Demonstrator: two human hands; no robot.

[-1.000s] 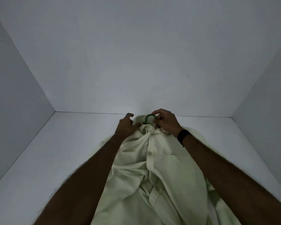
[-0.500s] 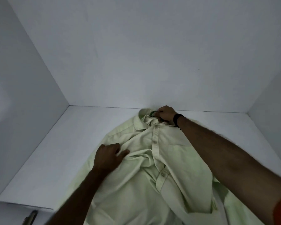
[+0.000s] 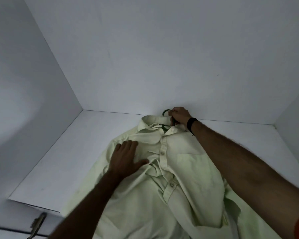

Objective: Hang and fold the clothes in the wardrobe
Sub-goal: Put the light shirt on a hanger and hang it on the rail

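Shirt (image 3: 185, 171), pale green and buttoned down the front, is lying spread face-up on the white wardrobe shelf (image 3: 62, 163), its collar pointing toward the back wall (image 3: 162, 57) and its lower part running out of view at the bottom edge. A dark green hanger (image 3: 167, 113) is being held at the collar: its hook is showing above the neckline, and a short piece of its body is visible inside the open collar, so the hanger is judged to be already threaded into the garment. The hook is being gripped by the curled fingers of the right hand (image 3: 178, 116), on whose wrist a black band (image 3: 191, 124) is being worn. The left hand (image 3: 126, 157) is being pressed flat on the chest panel, fingers extended and released, apparently smoothing creases beside the placket. The fabric around the middle buttons is still bunched. Hanging is therefore being judged as partly done: the shirt is on its hanger but not yet lifted, and no rail is in view. Whether other clothes remain cannot be told. A metal hinge (image 3: 37, 225) is showing at the lower left.
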